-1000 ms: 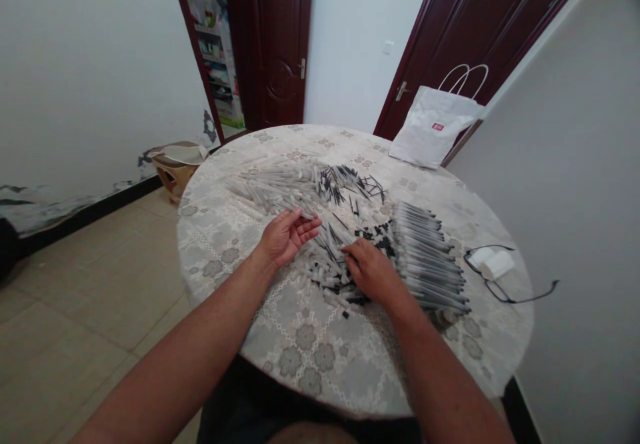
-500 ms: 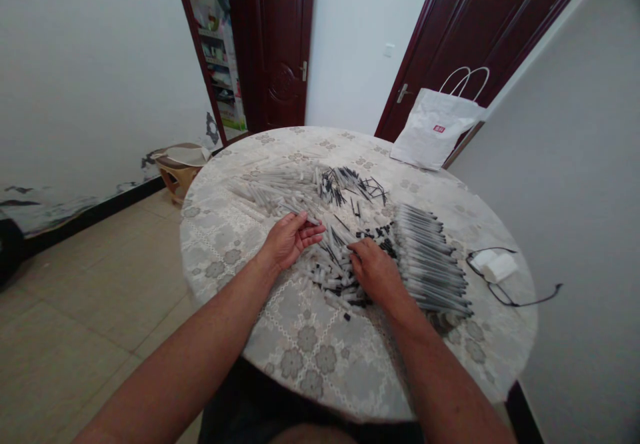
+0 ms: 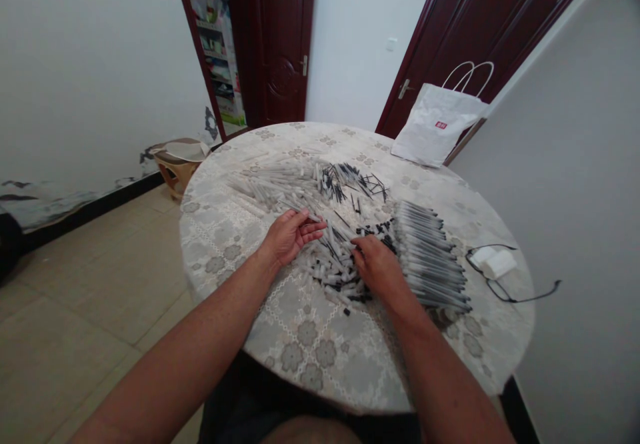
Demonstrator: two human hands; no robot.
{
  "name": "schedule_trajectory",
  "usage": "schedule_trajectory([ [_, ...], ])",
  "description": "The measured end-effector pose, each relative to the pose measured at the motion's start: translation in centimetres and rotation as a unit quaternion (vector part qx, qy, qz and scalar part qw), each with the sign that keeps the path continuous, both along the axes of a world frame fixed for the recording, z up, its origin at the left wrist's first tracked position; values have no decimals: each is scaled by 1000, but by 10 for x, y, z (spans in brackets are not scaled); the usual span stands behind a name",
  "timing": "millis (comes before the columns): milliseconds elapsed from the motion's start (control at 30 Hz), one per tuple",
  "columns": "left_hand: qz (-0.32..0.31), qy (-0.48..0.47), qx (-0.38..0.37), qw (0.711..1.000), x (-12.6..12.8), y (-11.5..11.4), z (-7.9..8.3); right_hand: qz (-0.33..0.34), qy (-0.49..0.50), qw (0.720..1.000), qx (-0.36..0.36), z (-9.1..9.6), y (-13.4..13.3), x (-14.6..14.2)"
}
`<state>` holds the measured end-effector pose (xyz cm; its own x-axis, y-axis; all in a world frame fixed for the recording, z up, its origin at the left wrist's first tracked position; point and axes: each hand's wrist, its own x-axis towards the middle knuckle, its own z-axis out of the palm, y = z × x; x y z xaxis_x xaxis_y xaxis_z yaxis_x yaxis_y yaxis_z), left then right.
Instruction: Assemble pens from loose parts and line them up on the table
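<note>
A round table with a flowered cloth carries heaps of pen parts. Clear pen barrels lie in a pile at the far left, thin black refills behind the middle, and a neat row of assembled pens at the right. My left hand rests palm up at the edge of the barrel pile, fingers loosely curled and apart, with a barrel lying by its fingertips. My right hand lies palm down on the small loose parts in the middle; its fingertips are bent into the pile and hidden.
A white paper bag leans at the far right of the table. Glasses and a small white object lie near the right edge. Dark red doors stand behind, and a low stool is on the tiled floor at left.
Both hands have stayed almost in place. My right hand has crept slightly forward and left over the loose parts. The view has shifted a little.
</note>
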<state>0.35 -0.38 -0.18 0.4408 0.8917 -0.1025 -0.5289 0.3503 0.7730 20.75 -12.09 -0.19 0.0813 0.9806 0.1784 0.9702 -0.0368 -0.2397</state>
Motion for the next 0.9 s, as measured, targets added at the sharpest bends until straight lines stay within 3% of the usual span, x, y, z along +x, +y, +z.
schedule_trajectory([
  [200,6,0,-7,1000,0,-1,4,8,25,999,32,4,-1,10],
  [300,8,2,-9,1000,0,-1,5,73,55,995,31,15,-7,10],
  [467,9,2,-8,1000,0,0,3,161,82,983,-37,27,-18,10],
  [633,6,7,-7,1000,0,-1,3,155,76,981,-84,27,-20,11],
  [900,4,11,-4,1000,1,-2,3,143,36,986,-73,23,-17,3],
])
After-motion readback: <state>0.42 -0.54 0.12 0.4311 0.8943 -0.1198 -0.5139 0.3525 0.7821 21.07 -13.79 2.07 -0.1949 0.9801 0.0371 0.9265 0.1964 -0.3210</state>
